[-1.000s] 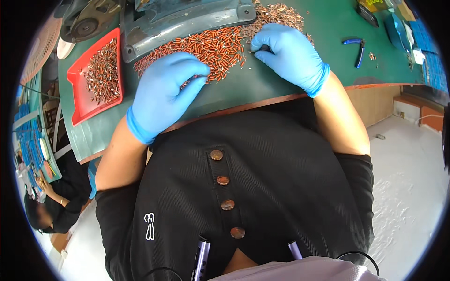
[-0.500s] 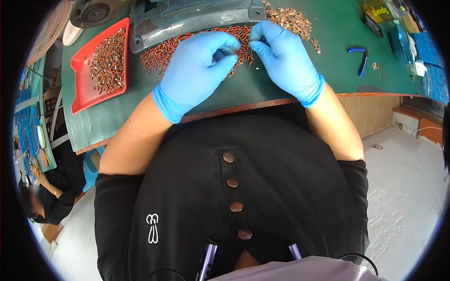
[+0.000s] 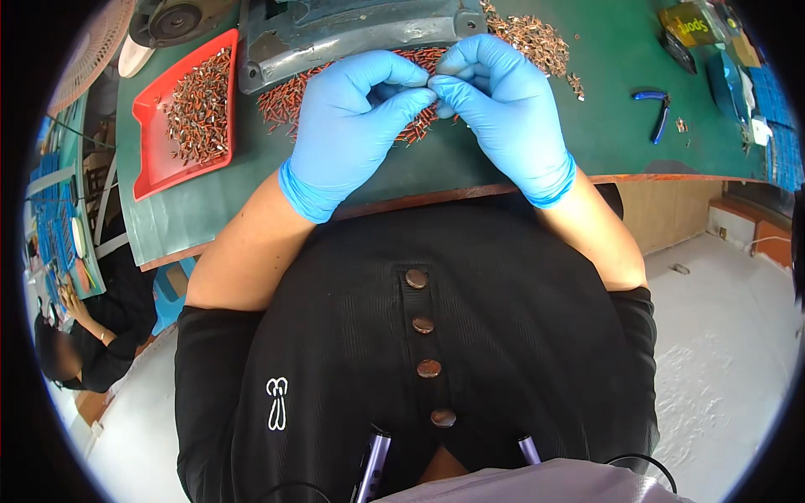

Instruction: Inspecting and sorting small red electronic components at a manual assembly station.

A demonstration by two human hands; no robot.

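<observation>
My left hand, in a blue glove, is closed in a pinch of thumb and forefinger. Its fingertips meet those of my right hand, also gloved in blue and pinched. Whatever sits between the fingertips is too small and covered to make out. Beneath and behind both hands spreads a pile of small red-and-metallic pin-like parts on the green table. Just beyond my right hand lies a heap of small coppery-silver parts.
At left, a red tray holds many similar small parts. A grey metal machine base stands behind the pile. Blue-handled pliers lie at right, near a teal container. Another person sits far left at another table.
My right hand has moved left, so its fingertips now touch those of my left hand; a gap separated them before. The whole view has shifted slightly.
</observation>
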